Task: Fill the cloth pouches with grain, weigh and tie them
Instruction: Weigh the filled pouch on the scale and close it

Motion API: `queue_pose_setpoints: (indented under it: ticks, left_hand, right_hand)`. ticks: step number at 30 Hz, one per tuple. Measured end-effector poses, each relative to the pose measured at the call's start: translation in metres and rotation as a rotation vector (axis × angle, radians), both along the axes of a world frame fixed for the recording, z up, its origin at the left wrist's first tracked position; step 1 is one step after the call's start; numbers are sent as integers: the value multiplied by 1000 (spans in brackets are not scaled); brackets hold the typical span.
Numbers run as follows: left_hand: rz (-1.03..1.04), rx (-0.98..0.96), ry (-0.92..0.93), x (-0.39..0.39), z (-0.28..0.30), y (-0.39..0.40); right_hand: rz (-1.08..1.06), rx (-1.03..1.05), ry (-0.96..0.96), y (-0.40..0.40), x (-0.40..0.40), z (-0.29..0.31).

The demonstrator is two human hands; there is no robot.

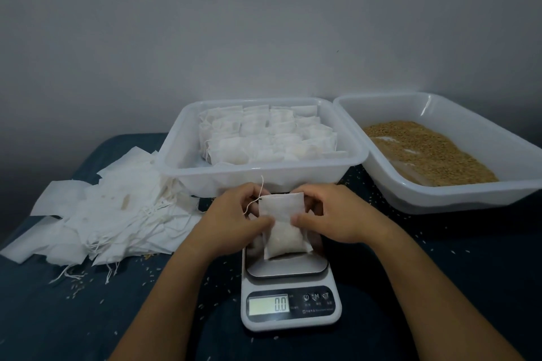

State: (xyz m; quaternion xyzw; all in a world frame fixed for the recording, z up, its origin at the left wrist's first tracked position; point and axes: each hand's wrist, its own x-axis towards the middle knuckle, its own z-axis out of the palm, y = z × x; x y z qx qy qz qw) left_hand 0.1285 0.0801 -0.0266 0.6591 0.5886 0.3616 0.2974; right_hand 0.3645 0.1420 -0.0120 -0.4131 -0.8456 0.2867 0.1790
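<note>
Both hands on one filled cloth pouch [283, 224], held just above scale [290, 287] platform, bottom end hanging low over it; contact w/ platform can't tell. Display reads 0.0

L hand [237, 218]: fingers curled round pouch's left edge near top, thumb on front. Drawstring [258, 195] sticks up and loops out beside L fingers
R hand [331, 214]: pinching pouch's right edge, thumb on front, fingers curled behind

Pouch: white, lower half bulging w/ grain, upper half flat. Upright, slight tilt

Behind scale: white tub [264, 168] packed w/ rows of filled pouches [264, 135], sits touching/just behind scale's far end
R side: 2nd white tub [440, 199] w/ brown grain [431, 152], thin layer, bare tub floor showing in patches. The 2 tubs are just beside each other

L side: loose pile of empty flat pouches [108, 214] w/ strings trailing, partly tucked under 1st tub's left corner

Surface [73, 316] covered in dark blue cloth, stray grains scattered around scale and near the pile

Plain grey wall [264, 23] behind
</note>
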Motion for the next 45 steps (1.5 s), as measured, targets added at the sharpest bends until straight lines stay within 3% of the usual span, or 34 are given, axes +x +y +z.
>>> queue_pose_setpoints:
  ticks: [7,11,16,45]
  left_hand:
    - [239,-6,-74,-12,-12,12]
    - [441,-51,-82,-21,-33,24]
    - [519,65,229,-27,-49,30]
    - [441,10,237,-29,-51,32]
  right_hand:
    - [-106,-225,108,14,12,-5]
    - [-292,-159,145,30,14,-25]
    - [-448,14,118,43,12,-54]
    - [-462,7,319,47,6,-61]
